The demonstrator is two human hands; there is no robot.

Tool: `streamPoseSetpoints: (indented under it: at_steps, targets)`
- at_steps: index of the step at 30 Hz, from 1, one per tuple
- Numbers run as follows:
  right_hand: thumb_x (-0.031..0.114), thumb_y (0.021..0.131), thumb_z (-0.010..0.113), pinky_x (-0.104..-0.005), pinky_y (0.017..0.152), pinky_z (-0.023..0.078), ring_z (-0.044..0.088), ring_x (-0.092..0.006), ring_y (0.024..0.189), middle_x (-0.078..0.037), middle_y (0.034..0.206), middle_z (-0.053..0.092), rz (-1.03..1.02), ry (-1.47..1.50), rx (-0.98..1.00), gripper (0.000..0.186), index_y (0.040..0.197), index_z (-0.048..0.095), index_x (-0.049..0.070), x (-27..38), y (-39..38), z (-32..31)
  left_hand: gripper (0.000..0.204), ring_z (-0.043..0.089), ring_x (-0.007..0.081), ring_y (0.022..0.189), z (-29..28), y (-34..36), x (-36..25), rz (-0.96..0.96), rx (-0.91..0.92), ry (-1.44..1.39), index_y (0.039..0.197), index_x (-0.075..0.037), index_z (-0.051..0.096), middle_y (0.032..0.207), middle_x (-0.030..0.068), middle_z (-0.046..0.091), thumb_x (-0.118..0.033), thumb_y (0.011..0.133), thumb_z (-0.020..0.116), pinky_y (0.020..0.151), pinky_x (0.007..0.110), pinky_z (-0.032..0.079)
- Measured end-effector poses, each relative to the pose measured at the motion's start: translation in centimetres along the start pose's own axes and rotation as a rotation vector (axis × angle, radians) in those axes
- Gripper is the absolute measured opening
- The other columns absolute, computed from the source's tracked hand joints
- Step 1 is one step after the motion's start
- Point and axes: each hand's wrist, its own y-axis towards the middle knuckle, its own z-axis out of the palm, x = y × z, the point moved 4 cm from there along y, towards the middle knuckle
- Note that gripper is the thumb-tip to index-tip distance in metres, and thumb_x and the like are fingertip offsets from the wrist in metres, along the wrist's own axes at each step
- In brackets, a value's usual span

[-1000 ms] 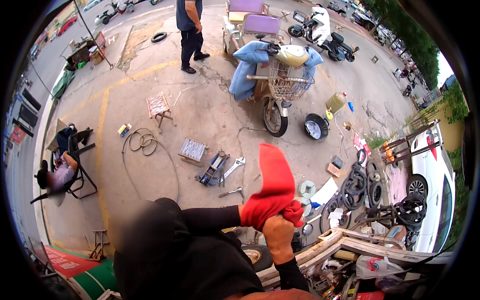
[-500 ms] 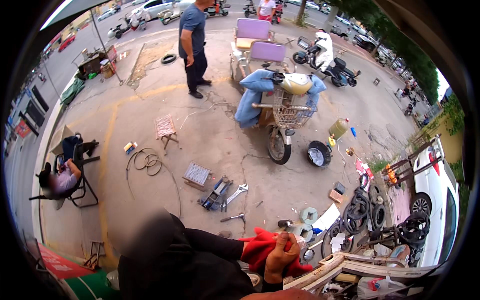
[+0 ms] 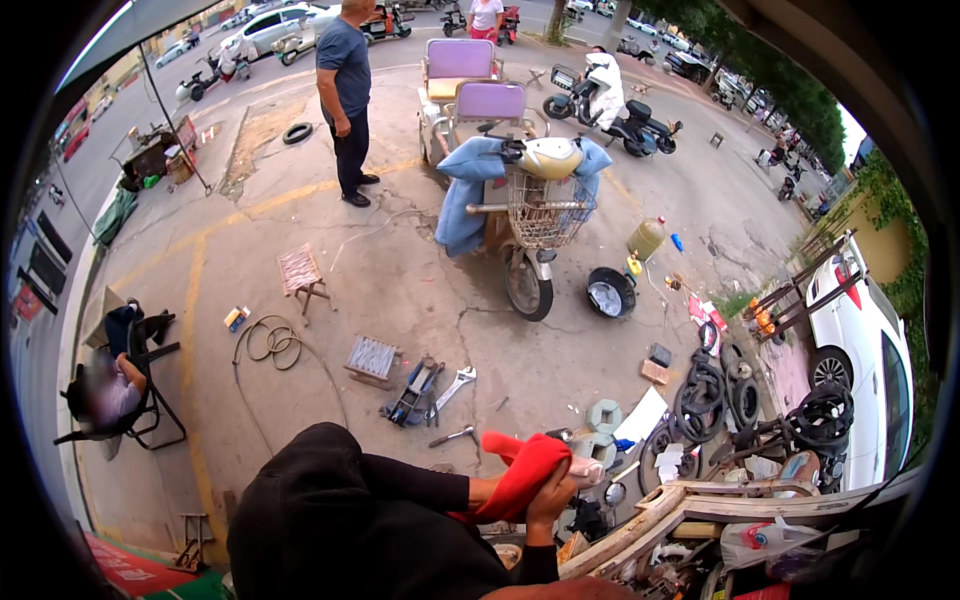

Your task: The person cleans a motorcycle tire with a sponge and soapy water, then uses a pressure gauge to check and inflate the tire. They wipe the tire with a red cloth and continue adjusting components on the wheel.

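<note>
In front of my body a bright red cloth is bunched up. My right hand is closed on its right side, the fingers bent over the fabric. My left hand comes out of a black sleeve from the left; only bare skin near the wrist shows, and the cloth hides its fingers. On the ground beyond lie a hammer-like tool, a large adjustable wrench and a floor jack. Two octagonal grey-green blocks stand past my right hand.
A wooden frame with clutter is close on my right, with inner tubes beyond. Ahead stand a cargo tricycle, a black basin and two low stools. One person stands; another sits left.
The view has shifted, so the surroundings sit further left. The red cloth is higher and more bunched; my right hand has turned, its upright thumb no longer showing.
</note>
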Motion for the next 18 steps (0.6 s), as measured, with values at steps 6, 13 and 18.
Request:
streamPoseSetpoints:
  at_steps: [6, 13, 18]
  targets:
    - [0.026, 0.098, 0.047, -0.0468, 0.064, 0.046, 0.063, -0.0360, 0.082, -0.025, 0.081, 0.061, 0.247, 0.735, 0.030, 0.035, 0.092, 0.065, -0.003, 2.8, 4.5, -1.7, 0.074, 0.063, 0.0441, 0.097, 2.1, -2.0, -0.3, 0.066, 0.038, 1.074, 0.142, 0.008, 0.031, 0.124, 0.0450, 0.044, -0.045, 0.095, 0.053, 0.094, 0.045, 0.046]
    - [0.022, 0.095, 0.050, -0.0442, 0.066, 0.047, 0.063, -0.0334, 0.081, -0.021, 0.083, 0.062, -0.121, 0.565, -0.121, 0.029, 0.094, 0.065, -0.002, 12.7, 2.7, -4.5, 0.051, 0.058, 0.0257, 0.092, 0.5, 1.4, -7.8, -0.146, 0.482, -0.582, 0.128, -0.004, 0.048, 0.124, 0.0146, 0.056, -0.042, 0.094, 0.058, 0.088, 0.041, 0.047]
    - [0.020, 0.093, 0.053, -0.0424, 0.068, 0.047, 0.063, -0.0316, 0.081, -0.019, 0.084, 0.062, -0.182, 0.377, -0.091, 0.025, 0.095, 0.064, -0.001, 12.3, 2.9, -3.1, 0.063, 0.035, 0.0311, 0.139, 0.6, 5.8, -12.9, 0.275, 0.041, -0.962, 0.145, -0.011, 0.029, 0.150, 0.0156, 0.034, -0.043, 0.097, 0.054, 0.110, 0.052, 0.033]
